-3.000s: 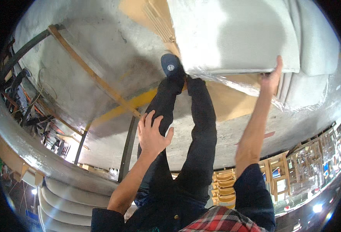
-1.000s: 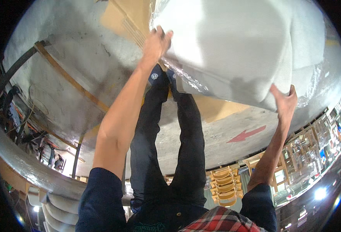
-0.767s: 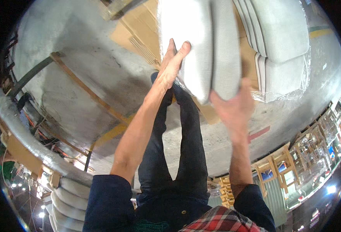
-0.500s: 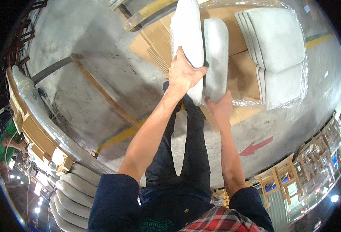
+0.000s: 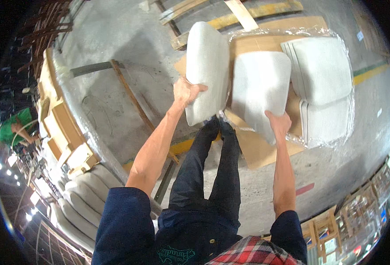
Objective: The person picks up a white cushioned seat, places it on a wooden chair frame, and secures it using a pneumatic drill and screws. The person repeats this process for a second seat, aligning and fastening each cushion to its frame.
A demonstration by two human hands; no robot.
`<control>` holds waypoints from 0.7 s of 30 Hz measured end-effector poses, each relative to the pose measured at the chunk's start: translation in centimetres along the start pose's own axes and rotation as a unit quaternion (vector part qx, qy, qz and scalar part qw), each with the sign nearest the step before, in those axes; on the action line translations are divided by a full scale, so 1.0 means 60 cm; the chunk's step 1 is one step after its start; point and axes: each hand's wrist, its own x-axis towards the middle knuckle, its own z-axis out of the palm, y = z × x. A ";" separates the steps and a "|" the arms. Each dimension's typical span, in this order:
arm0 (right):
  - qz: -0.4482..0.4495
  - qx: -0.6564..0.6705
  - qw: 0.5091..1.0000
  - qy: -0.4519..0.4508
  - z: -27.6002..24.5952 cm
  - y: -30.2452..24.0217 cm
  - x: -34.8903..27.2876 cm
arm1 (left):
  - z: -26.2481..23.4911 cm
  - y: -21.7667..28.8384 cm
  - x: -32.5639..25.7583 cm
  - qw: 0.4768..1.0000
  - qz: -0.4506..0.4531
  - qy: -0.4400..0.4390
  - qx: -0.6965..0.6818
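My left hand (image 5: 188,91) grips a light grey upholstered cushion (image 5: 209,70) by its left side, thumb over the face. That cushion stands tilted, partly edge-on. In my right hand (image 5: 279,123) is a second grey cushion (image 5: 260,84), pinched at its lower right corner with the thumb on top. It leans flatter, over the cardboard, left of the stacked cushions. A gap separates the two held cushions. Beside the second one lie two stacks of like cushions, a far stack (image 5: 325,66) and a near stack (image 5: 327,121), on cardboard (image 5: 265,161) with clear plastic wrap around them.
Wooden pallet slats (image 5: 257,15) lie beyond the cardboard. On the left stands a plastic-wrapped load with cardboard pieces (image 5: 64,128), and grey cushions (image 5: 87,194) are piled below it. A person in green (image 5: 16,126) is at far left. Wooden frames (image 5: 323,234) stand at lower right.
The two cushions have moved apart. The left one swung left, while the right one turned flatter toward the cardboard. My right hand shifted right, and the view moved too.
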 end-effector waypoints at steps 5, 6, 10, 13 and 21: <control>-0.003 -0.046 0.995 0.089 -0.137 0.028 -0.115 | -0.108 0.037 -0.108 0.997 0.005 0.020 -0.071; 0.000 -0.140 0.982 0.127 -0.164 0.057 -0.134 | -0.138 0.043 -0.132 0.998 0.005 -0.003 -0.066; -0.086 -0.048 0.989 0.108 -0.258 0.236 -0.215 | -0.266 0.146 -0.263 0.997 0.017 -0.059 -0.042; -0.110 -0.104 0.981 0.119 -0.313 0.231 -0.293 | -0.345 0.220 -0.341 0.995 0.056 -0.002 -0.078; -0.158 -0.233 0.940 0.191 -0.445 0.208 -0.249 | -0.747 0.308 -0.839 0.941 0.221 0.151 -0.208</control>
